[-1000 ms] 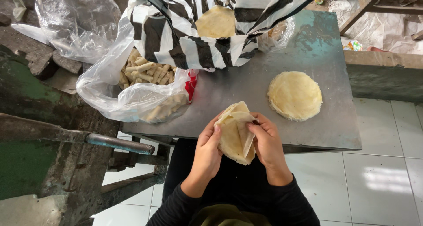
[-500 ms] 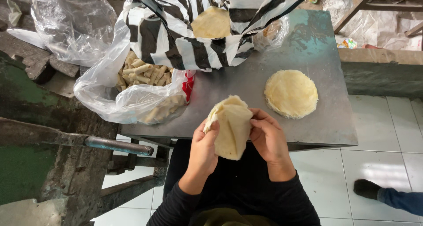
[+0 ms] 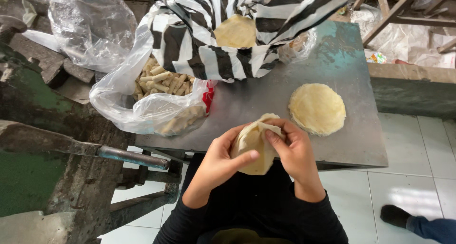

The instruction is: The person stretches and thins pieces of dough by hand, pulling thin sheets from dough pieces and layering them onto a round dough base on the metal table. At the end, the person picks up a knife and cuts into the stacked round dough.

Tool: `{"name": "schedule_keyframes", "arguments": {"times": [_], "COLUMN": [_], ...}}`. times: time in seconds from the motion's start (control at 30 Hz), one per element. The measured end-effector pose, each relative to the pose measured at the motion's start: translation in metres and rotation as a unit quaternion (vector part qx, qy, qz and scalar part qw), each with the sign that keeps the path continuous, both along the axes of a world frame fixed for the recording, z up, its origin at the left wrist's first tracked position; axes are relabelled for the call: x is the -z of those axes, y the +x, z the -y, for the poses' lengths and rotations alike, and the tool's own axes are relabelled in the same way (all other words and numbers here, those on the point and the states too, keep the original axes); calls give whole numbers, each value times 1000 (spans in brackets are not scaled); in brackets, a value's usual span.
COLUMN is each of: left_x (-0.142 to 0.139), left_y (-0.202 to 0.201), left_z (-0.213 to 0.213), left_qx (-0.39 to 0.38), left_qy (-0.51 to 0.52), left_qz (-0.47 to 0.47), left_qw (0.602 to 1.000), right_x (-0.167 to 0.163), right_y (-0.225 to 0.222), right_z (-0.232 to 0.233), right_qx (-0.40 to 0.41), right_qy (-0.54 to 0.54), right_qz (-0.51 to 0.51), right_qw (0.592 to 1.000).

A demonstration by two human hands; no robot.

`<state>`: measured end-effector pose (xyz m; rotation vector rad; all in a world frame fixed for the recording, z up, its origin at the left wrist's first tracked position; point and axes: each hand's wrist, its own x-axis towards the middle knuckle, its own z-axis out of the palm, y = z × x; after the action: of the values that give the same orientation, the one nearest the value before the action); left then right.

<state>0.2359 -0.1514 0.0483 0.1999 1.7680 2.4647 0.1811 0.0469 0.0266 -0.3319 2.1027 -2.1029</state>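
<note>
- A metal table takes up the middle of the view, its near edge just in front of the person
- A flat round wrapper lies on the right part of the table, just right of the hands and apart from them
- At the far side stands a black-and-white striped bag, open at the top, with a stack of pale round sheets showing inside
- Left of it, a clear bag holds many small finished rolls; it hangs partly over the table's left edge
- Another crumpled clear bag lies far left on a rough ledge
- A green-stained machine with a metal bar crowds the near left
- A dark shoe of another person shows on the tiled floor, near right
- The folded wrapper is held over the table's near edge, between both hands; it is pale yellow, thin, creased and doubled over
- The left hand grips it from the left, thumb across its front
- The right hand grips its right side, fingers curled over the top fold
- Nothing lies between the hands and the table
</note>
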Motion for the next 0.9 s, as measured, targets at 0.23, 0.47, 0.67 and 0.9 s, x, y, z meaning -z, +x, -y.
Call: {"name": "schedule_keyframes", "arguments": {"times": [0.23,0.47,0.67,0.9], "left_x": [-26,-13,-17,-31], "left_y": [-11,-17,-24,-7], "left_z": [-7,-16,-7,-11], "left_qx": [-185,-258,-174,-145], "left_qy": [-300,-392,-263,-284], "left_qz": [-58,-121,-143,-63], "left_qw": [934,875,938,946], "right_x": [-24,-26,-33,-33], "right_y": [-3,-3,-2,15], "right_z": [22,31,26,20], "right_qx": [-20,45,9,19], "right_qy": [2,10,23,-6], "right_qz": [-18,-38,-69,-56], "right_qw": [1000,998,997,998]}}
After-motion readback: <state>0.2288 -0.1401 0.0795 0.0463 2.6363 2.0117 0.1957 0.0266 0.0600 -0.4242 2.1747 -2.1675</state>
